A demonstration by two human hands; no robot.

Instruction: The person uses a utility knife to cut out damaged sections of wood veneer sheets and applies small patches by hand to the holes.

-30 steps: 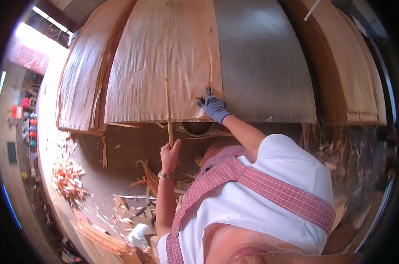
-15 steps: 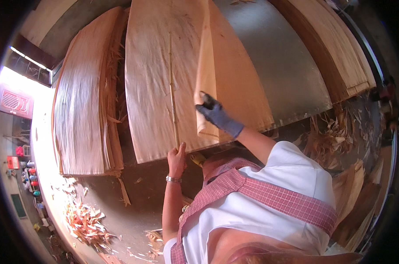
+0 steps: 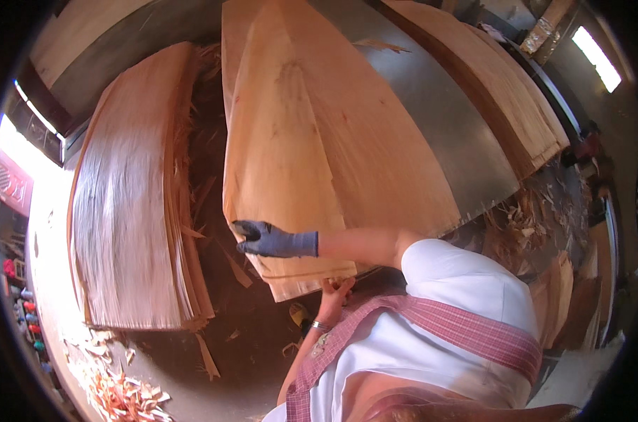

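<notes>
While a veneer stack (image 3: 125, 204) lies at left, my gloved right hand (image 3: 273, 240) seems to grasp the left edge of the veneer sheet (image 3: 280, 155), partly folded over near the front edge of the grey desk (image 3: 421, 81). I judge it light, bendable, but easy to split along the grain; better to hold broadly near the corner. My bare left hand (image 3: 335, 297) curls at its lower edge; what it grips, I cannot tell.

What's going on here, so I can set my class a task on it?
A person's gloved right hand grips the left edge of a thin wood sheet, which is bent up. The bare left hand is at its near edge; whether it holds anything is hard to tell. A stack of wood sheets stands to the left, and wood shavings lie on the floor.
</notes>
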